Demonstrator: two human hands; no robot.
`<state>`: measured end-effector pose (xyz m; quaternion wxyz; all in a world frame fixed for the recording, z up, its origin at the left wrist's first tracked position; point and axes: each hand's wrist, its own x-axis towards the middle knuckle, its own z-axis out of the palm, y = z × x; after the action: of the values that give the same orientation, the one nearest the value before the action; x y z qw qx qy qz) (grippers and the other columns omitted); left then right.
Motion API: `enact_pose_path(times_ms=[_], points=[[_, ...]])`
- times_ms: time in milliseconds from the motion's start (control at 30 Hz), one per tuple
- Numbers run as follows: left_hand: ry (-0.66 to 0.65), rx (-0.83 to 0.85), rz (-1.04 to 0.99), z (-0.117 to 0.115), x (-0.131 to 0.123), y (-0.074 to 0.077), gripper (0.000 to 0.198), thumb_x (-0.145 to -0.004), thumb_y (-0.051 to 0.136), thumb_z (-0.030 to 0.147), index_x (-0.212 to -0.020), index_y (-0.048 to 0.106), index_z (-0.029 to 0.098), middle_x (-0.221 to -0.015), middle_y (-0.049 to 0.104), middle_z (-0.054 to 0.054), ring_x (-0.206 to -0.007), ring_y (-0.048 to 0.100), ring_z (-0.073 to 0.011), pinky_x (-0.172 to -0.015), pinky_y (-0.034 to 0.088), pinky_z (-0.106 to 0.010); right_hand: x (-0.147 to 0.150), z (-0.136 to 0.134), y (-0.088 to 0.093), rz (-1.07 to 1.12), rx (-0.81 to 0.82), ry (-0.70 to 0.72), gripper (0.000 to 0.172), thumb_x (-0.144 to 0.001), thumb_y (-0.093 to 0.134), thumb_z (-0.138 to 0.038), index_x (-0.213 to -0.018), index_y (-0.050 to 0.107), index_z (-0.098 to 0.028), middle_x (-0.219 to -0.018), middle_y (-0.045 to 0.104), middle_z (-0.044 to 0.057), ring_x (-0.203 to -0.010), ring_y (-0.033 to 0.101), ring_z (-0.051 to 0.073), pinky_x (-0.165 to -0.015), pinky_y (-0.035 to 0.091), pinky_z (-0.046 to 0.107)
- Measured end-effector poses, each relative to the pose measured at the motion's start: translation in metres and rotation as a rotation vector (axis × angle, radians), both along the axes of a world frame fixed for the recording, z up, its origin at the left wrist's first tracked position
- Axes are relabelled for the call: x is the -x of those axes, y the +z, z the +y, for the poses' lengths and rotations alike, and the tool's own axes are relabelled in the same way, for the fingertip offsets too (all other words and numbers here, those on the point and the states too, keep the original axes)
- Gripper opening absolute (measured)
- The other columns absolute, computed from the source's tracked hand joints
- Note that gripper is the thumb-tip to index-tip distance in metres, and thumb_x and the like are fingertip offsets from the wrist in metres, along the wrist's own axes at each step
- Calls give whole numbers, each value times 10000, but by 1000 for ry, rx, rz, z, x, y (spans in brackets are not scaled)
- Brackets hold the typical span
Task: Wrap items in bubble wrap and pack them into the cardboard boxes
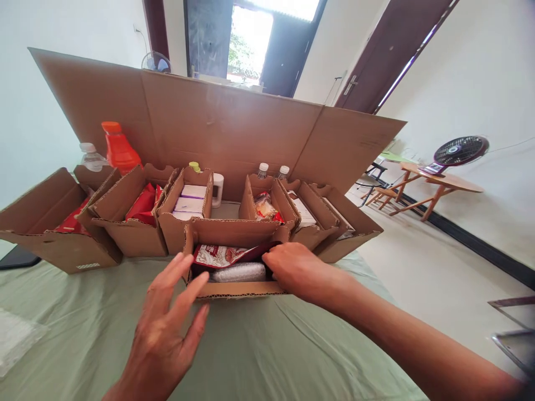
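A small open cardboard box (234, 289) sits on the green cloth in front of me. Inside it lie a red-and-white packet (219, 255) and a bubble-wrapped bundle (238, 272). My right hand (295, 269) reaches into the box's right side, its fingers curled down among the contents; what they grip is hidden. My left hand (165, 323) hovers just left of the box with fingers spread, holding nothing.
A row of open cardboard boxes (129, 223) with red packets and white packs stands behind. An orange bottle (118, 149), clear bottles and a tall cardboard sheet (217, 122) are at the back. A fan (460, 150) rests on a wooden table at right.
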<state>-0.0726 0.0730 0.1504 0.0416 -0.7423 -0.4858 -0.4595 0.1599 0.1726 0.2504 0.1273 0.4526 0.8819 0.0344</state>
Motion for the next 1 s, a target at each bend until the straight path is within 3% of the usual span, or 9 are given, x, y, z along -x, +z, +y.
enact_pose_path(times_ms=[133, 200, 267, 367, 467, 533, 633, 867, 1000], points=[[173, 129, -239, -14, 8, -11, 619, -917, 619, 297, -1497, 404, 315, -1529, 468, -78, -1378, 480, -295, -1141, 399, -505, -69, -44, 16, 241, -300, -94, 169, -906, 588, -207, -943, 752, -217, -892, 777, 85, -803, 717, 266, -721, 518, 367], [196, 355, -408, -10, 11, -22, 608, -920, 596, 402, -1493, 404, 344, -1506, 503, -66, -1332, 522, -320, -1107, 426, -557, -99, -60, 1, 466, -325, -223, 217, -940, 547, -316, -982, 744, -238, -937, 784, 79, -819, 720, 263, -713, 537, 370], [128, 573, -564, 0, 10, -35, 654, -903, 596, 467, -1505, 382, 324, -1518, 498, -85, -1326, 527, -340, -1097, 428, -581, -111, -66, -30, 677, -189, -355, 300, -924, 558, -407, -1105, 720, -231, -1009, 779, 94, -822, 717, 251, -687, 558, 356], [-41, 681, -710, 20, -2, -48, 786, -864, 630, 489, -1538, 312, 239, -1532, 474, -137, -1385, 471, -339, -1151, 378, -551, -90, -59, -88, 926, -5, -431, 573, -845, 619, -494, -1330, 595, -191, -1205, 720, 138, -871, 697, 255, -719, 576, 379], [-100, 692, -802, 27, -14, -54, 854, -830, 657, 499, -1532, 293, 179, -1509, 488, -164, -1387, 472, -332, -1168, 368, -510, -50, -50, -128, 1128, 16, -426, 537, -871, 581, -514, -1293, 589, -182, -1156, 714, 128, -840, 663, 246, -763, 562, 398], [-87, 703, -819, 21, -17, -55, 855, -812, 671, 511, -1513, 316, 173, -1481, 512, -166, -1354, 504, -335, -1156, 381, -510, -32, -51, -138, 1207, -15, -452, 485, -899, 554, -515, -1246, 603, -179, -1039, 718, 109, -772, 634, 234, -697, 546, 372], [-60, 706, -796, 3, -14, -47, 744, -825, 663, 527, -1440, 414, 189, -1397, 579, -149, -1294, 556, -328, -1115, 425, -498, -27, -64, -127, 1231, -31, -451, 449, -899, 563, -537, -1166, 626, -181, -909, 693, 76, -680, 581, 208, -605, 502, 332], [-86, 422, -659, -34, -8, 20, 597, -896, 640, 425, -1425, 458, 216, -1383, 593, -113, -1328, 532, -286, -1112, 454, -452, -36, -100, -41, 1233, -111, -391, 408, -877, 607, -564, -1019, 630, -183, -769, 610, 21, -549, 461, 150, -522, 427, 300], [-23, 340, -598, -51, -10, 19, 594, -905, 630, 385, -1449, 451, 227, -1330, 637, -104, -1158, 646, -253, -1014, 538, -396, -33, -115, -40, 1234, -116, -406, 420, -867, 596, -587, -957, 638, -179, -753, 608, 24, -544, 450, 145, -522, 421, 304]])
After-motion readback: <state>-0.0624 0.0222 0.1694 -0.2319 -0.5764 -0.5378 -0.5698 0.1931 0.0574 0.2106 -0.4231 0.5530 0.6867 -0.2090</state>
